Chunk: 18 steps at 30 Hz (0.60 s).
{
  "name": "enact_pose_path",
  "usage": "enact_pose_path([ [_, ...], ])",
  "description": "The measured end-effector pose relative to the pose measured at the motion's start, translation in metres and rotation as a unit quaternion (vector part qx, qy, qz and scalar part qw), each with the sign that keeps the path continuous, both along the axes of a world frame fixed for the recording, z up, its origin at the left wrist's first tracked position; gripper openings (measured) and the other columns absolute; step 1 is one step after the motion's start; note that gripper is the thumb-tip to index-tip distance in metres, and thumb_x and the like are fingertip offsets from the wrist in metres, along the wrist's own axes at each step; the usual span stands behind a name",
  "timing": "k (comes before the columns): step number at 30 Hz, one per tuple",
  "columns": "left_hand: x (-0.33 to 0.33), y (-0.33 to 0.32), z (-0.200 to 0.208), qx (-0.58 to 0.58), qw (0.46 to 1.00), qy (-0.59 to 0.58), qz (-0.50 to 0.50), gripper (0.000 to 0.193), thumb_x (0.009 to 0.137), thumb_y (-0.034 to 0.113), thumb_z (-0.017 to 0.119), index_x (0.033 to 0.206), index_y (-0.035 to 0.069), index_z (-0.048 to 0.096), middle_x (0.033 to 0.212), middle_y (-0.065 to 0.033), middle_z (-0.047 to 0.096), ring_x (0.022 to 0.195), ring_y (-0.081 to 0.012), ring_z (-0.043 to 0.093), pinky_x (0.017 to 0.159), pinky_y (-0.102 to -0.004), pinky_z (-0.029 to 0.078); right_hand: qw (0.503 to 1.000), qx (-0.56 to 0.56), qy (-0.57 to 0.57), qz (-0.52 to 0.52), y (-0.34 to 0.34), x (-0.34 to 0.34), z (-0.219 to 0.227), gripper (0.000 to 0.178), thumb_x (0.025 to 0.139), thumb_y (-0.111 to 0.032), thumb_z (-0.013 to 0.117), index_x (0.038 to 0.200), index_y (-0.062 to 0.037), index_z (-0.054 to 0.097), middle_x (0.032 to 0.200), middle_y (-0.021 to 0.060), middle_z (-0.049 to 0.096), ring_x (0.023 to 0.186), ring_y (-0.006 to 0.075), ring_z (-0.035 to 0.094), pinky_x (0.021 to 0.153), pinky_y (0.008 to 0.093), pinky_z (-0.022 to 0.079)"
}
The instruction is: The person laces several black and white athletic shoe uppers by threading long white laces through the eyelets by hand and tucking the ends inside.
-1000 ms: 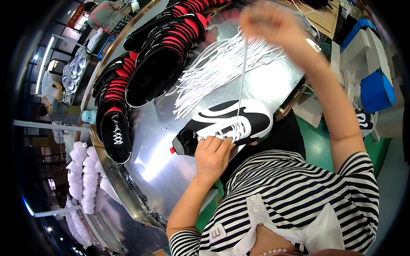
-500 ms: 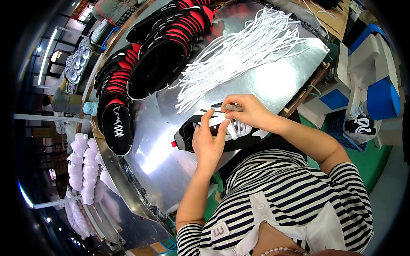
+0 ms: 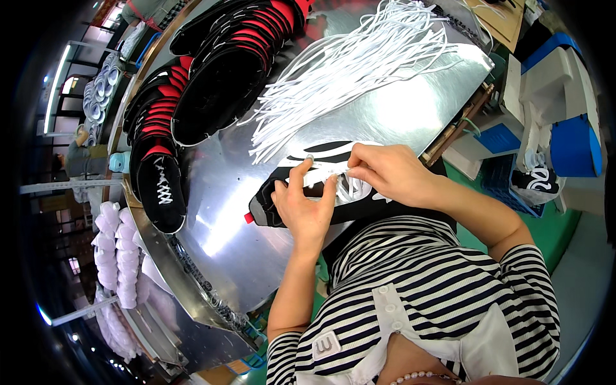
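Observation:
A black shoe upper [image 3: 264,204] with white stripes, a grey collar and a red heel tab lies at the near edge of the metal table. My left hand [image 3: 303,208] grips it at the lacing opening, forefinger and thumb on either side of the eyelet rows. Over the front part runs a white shoelace [image 3: 333,169]. Bent fingers of my right hand [image 3: 394,174] pinch the lace beside the left fingertips. Whether the right palm holds anything else is hidden.
Loose white laces [image 3: 350,80] lie spread across the metal table [image 3: 221,256]. Stacked black-and-red shoe uppers [image 3: 221,96] stand at the far left, with a laced upper [image 3: 163,192] in front. A blue crate [image 3: 507,186] and pale cartons [image 3: 552,83] are on the right.
The small brownish-grey tool in my right fingers is out of sight now, and those fingers pinch the lace. Both hands and the upper appear slightly further left, as does the table.

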<state>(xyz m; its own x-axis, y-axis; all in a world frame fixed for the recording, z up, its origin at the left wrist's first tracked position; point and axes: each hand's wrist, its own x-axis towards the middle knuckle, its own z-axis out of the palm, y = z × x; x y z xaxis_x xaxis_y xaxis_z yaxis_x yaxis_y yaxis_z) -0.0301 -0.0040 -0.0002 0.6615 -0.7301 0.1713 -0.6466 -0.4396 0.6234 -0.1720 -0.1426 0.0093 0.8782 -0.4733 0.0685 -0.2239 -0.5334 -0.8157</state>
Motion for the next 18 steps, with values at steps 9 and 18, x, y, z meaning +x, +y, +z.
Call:
enact_pose_path([
  [9,0.001,0.003,-0.009,-0.042,0.997,-0.058,-0.035,0.045,0.076,0.024,0.078,0.115,0.007,0.066,0.100,-0.0104,0.067,0.092,-0.0296,0.054,0.087,-0.0405,0.037,0.986,-0.140,0.090,0.026,0.004,0.023,-0.005,0.020,0.090,-0.022,0.064,0.098,-0.0056,0.055,0.077,0.0091,0.067,0.068,0.0300,0.066,0.056,0.0415,0.048],
  [18,0.000,0.016,-0.015,-0.077,0.993,0.092,-0.005,0.041,0.081,0.008,0.070,0.121,0.005,0.064,0.106,-0.0105,0.068,0.092,-0.0253,0.055,0.093,-0.0392,0.039,0.974,-0.140,0.136,0.112,0.000,0.041,0.003,0.025,0.090,-0.021,0.062,0.101,-0.0002,0.052,0.072,0.0132,0.066,0.065,0.0312,0.067,0.058,0.0398,0.050],
])
